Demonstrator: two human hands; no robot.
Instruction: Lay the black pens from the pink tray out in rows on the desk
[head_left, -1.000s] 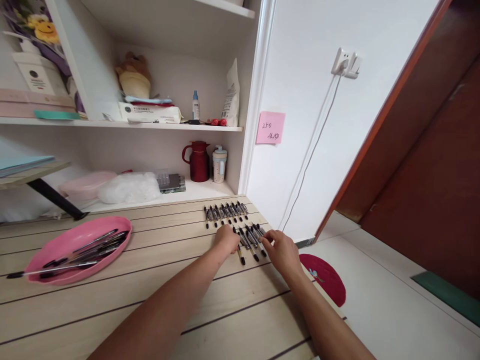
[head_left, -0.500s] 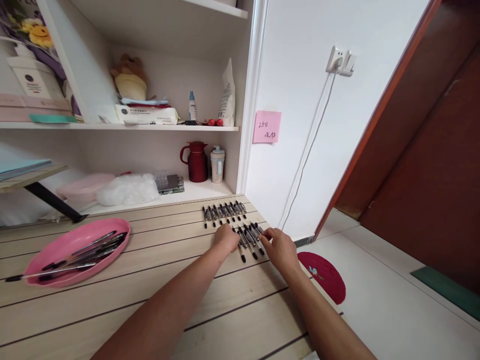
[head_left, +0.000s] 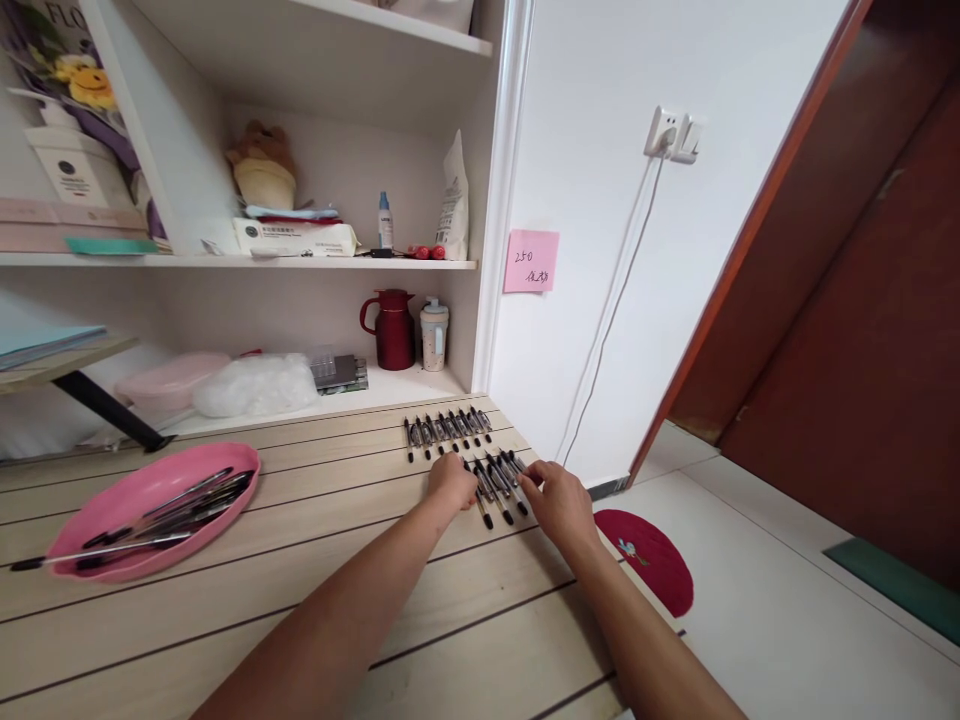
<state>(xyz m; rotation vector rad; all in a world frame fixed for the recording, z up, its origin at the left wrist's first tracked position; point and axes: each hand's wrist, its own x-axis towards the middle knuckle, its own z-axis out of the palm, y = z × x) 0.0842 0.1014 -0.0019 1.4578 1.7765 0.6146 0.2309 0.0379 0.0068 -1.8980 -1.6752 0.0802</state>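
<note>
Several capped pens with clear barrels and black ends lie side by side in a near row (head_left: 495, 487) on the wooden tabletop (head_left: 442, 600). My left hand (head_left: 452, 482) is at the left end of this row, its fingers curled in and mostly hidden from me. At the right end, my right hand (head_left: 559, 495) bends thumb and fingertips together on the outermost pen. Behind them a second row of pens (head_left: 448, 430) lies neatly lined up. More pens (head_left: 187, 510) rest loosely in a pink oval dish (head_left: 157, 470) at the left, one sticking out over its rim.
Open shelves behind the table hold a red jug (head_left: 394, 330), a light bottle (head_left: 434, 335) and a white plastic bundle (head_left: 255, 382). A pink note (head_left: 531, 261) is on the wall. A cord (head_left: 611, 310) hangs down beside the table's right edge, and a round red stool top (head_left: 652, 560) stands there.
The view has tilted slightly, so everything sits a little lower. Both hands stay at the ends of the near row, which looks much the same.
</note>
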